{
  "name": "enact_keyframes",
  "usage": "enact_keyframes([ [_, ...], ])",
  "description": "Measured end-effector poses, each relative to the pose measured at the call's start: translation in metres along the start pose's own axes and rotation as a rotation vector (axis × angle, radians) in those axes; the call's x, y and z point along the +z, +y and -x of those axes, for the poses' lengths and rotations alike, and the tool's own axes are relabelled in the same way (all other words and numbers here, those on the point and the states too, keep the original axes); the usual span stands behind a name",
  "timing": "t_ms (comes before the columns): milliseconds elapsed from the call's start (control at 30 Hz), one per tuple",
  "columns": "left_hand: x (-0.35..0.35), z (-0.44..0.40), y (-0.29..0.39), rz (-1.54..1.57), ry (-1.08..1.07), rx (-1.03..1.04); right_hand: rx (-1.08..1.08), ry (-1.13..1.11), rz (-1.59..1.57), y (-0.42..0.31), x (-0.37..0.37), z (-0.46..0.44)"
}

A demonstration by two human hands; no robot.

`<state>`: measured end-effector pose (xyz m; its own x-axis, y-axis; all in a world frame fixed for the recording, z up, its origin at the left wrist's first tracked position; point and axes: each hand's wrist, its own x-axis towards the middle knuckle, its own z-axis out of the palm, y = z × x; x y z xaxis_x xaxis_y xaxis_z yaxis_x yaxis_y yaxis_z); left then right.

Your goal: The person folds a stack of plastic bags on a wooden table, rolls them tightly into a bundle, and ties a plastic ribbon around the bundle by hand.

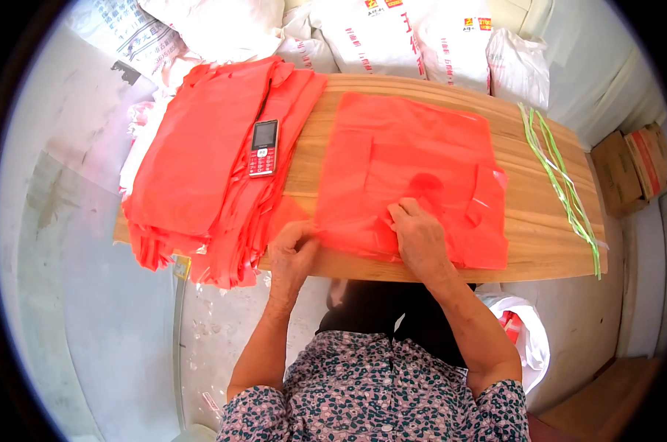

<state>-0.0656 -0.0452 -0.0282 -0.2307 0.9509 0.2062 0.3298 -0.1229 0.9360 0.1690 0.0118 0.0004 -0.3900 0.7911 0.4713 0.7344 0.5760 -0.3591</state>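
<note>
A thin, see-through red plastic bag lies spread on the wooden table in front of me. My left hand is closed at its near left corner, with thumb and finger pinching the edge. Fingers bent together, my right hand grips a fold of the same bag near its front middle. Left of it rises a thick stack of red plastic bags, with loose edges hanging over the table's front. A red and black keypad phone rests on the stack's right side.
Green and white ties lie along the right end of the wooden table. Full white sacks stand behind it. Below its front right is a white bag with red material inside. Cardboard boxes stand at the right.
</note>
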Motion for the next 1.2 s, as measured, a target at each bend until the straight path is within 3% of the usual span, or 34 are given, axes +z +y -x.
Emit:
enact_keyframes([
  [367,0.009,-0.002,0.003,-0.104,0.073,0.141,0.102,-0.068,0.099,0.007,0.013,-0.012],
  [600,0.014,-0.003,0.011,-0.167,0.122,0.057,0.086,-0.058,0.081,0.005,0.026,-0.031],
  [700,0.017,-0.004,0.008,-0.197,0.141,0.081,-0.136,0.025,-0.078,-0.005,0.031,-0.041],
  [800,0.019,-0.001,0.003,-0.243,0.176,0.125,-0.325,-0.105,-0.103,-0.019,0.031,-0.046],
  [1000,0.020,-0.004,0.004,-0.266,0.208,0.192,-0.068,-0.102,0.063,0.000,0.042,-0.073],
  [1100,0.020,-0.004,0.007,-0.274,0.193,0.147,0.066,0.091,0.070,0.006,0.056,-0.087],
  [1200,0.020,-0.003,0.008,-0.314,0.184,0.130,0.358,0.093,-0.036,0.003,0.055,-0.104],
])
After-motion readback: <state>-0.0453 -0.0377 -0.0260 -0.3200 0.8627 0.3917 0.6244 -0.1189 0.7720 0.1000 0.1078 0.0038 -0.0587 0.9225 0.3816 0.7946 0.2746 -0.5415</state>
